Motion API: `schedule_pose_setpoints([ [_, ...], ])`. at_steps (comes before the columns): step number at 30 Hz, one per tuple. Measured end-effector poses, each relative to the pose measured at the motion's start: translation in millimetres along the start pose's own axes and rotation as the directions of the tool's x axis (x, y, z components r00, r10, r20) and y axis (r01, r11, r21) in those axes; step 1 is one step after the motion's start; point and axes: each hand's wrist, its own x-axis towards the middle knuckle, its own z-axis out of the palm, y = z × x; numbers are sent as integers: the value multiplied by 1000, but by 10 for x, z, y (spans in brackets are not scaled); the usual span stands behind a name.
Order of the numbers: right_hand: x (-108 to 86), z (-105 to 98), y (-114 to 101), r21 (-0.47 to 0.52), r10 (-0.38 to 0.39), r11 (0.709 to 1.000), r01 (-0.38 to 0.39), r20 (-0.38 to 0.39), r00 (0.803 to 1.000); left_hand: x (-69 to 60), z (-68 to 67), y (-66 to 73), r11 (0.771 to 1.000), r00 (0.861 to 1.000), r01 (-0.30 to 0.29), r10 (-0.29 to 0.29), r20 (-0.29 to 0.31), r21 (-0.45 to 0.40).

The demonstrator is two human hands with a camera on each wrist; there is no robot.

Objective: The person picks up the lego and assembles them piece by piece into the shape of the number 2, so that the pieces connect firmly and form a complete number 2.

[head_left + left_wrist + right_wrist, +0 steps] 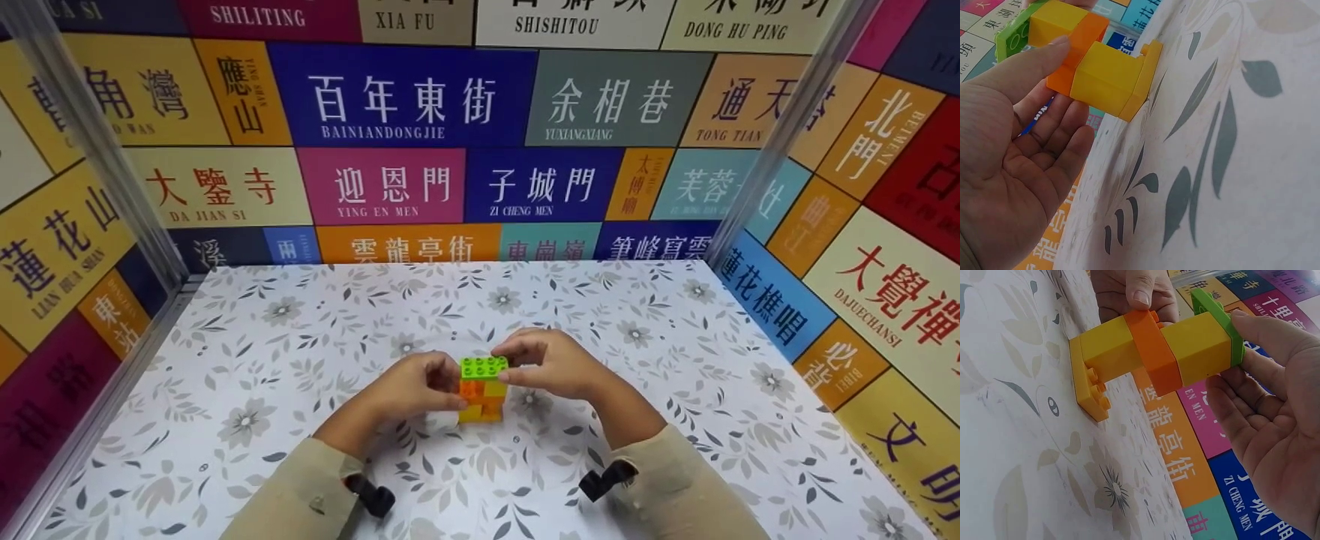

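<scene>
A small tower of toy building bricks [484,390] stands on the table between both hands. On top sits a bright green studded plate [1221,318]. Below it come a yellow brick [1202,349], an orange brick [1154,354], a second yellow brick [1107,73] and a flat yellow-orange base plate [1085,385] with a few bare studs. My left hand [412,386] pinches the tower at its orange brick, thumb on the near side and fingers behind. My right hand [551,364] holds the green plate between thumb and fingers at the upper right edge.
A white table surface [300,450] with a grey flower and leaf print lies under the bricks. Panels of coloured place-name signs [405,97] rise at the back and both sides. Black straps [371,495] sit on the sleeves.
</scene>
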Motion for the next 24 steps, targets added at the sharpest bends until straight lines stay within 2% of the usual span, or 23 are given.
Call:
schedule_pose_setpoints([
  [8,-23,-29,11,-25,38,999,-39,-20,999,-4,-7,4,1000,1000,-2,2,-4,-9],
  [12,-43,-46,49,-38,55,998,-56,-16,998,-8,-10,2,999,1000,17,-17,-10,-37],
  [18,-58,-42,151,-22,131,991,-132,-27,991,-6,-18,-15,997,999,32,-33,-20,-66],
  [24,-46,8,246,-14,195,981,-194,5,981,-8,-29,-15,999,999,40,-41,-24,-29],
])
